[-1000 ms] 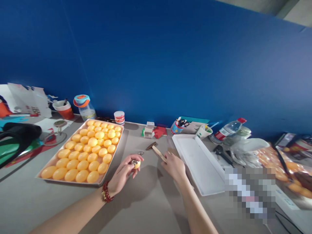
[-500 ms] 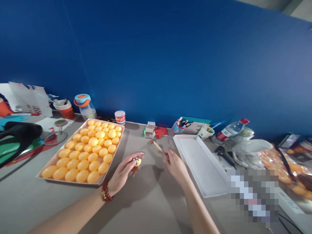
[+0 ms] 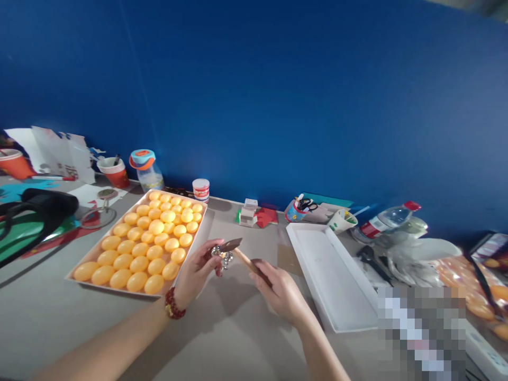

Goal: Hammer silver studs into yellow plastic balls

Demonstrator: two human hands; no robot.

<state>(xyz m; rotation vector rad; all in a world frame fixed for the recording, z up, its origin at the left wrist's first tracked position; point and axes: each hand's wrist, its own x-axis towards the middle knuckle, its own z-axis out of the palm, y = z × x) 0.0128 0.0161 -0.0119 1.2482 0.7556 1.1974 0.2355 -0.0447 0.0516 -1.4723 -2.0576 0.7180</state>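
My left hand, with a red bead bracelet on the wrist, has its fingers closed around a small shiny silver-and-yellow object. Fingers hide part of that object, and its kind is unclear. In my right hand is a small hammer, gripped by its light wooden handle. Its dark, flat head lies over the top of the shiny object in the view; whether they touch I cannot tell. To the left of my left hand lies a shallow box with rows of orange-yellow balls.
A white tray lies right of my right hand. Small white boxes, red paper and a pen cup stand by the blue wall. Further right are a plastic bottle and a black tool.
The hammer has moved left and its head is now over the shiny object in my left hand. My right hand has come nearer. The whole view has shifted slightly.
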